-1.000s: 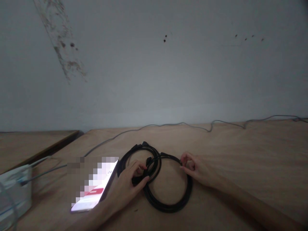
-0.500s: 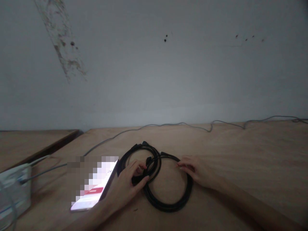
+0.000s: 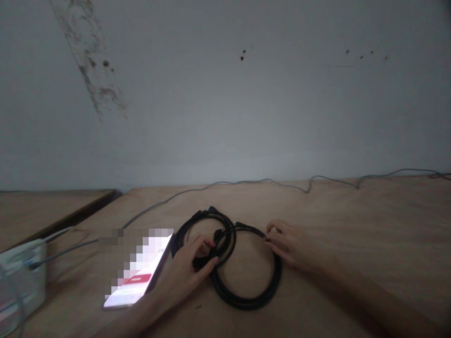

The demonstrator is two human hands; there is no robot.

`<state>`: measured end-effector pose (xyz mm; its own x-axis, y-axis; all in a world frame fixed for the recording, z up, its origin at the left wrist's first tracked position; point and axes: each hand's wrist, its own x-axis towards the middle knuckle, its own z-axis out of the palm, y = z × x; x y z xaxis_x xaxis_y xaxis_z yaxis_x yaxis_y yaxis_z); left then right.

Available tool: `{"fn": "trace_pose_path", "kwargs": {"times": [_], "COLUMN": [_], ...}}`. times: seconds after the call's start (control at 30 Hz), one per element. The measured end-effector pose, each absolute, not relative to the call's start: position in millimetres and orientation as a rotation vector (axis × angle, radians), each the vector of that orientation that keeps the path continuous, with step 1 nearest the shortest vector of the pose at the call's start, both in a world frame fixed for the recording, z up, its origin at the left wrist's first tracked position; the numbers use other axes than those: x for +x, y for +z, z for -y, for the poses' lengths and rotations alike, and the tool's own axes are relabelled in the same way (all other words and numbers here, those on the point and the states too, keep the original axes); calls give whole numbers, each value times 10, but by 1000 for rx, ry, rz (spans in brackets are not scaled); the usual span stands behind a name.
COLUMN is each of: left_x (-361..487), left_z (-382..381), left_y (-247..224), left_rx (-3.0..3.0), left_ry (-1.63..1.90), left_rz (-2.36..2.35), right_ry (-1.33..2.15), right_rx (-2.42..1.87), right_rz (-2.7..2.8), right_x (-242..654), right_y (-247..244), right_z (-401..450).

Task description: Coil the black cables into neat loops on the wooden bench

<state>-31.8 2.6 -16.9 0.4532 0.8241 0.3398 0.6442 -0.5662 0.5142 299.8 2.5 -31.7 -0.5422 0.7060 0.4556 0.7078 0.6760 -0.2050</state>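
Plywood desktop [image 3: 369, 220] holds black cable [image 3: 246, 298] (left hand [image 3: 183, 267], right hand [image 3: 292, 244] pinching).

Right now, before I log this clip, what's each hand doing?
Left hand: closed, holding the coiled black cable.
Right hand: closed, fingertips pinching the same cable's upper arc.

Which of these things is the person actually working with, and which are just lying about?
Being worked with: black cable coil, gripped by the left hand and pinched by the right hand.

Just lying about: phone, thin grey cable, white box, wooden table.
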Motion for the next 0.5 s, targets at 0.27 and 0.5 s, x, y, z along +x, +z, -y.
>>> {"fn": "trace_pose_path", "kwargs": {"times": [0.27, 0.5], "left_x": [-326, -330], "left_z": [-25, -24], "left_y": [-193, -168], "left_rx": [2374, 2398], "left_ry": [817, 812], "left_rz": [-1270, -1251], "right_ry": [216, 760], "right_rx": [-1183, -1115], "right_rz": [2132, 1788], "right_x": [2950, 2921], "right_y": [-303, -573], "right_z": [-46, -124]}}
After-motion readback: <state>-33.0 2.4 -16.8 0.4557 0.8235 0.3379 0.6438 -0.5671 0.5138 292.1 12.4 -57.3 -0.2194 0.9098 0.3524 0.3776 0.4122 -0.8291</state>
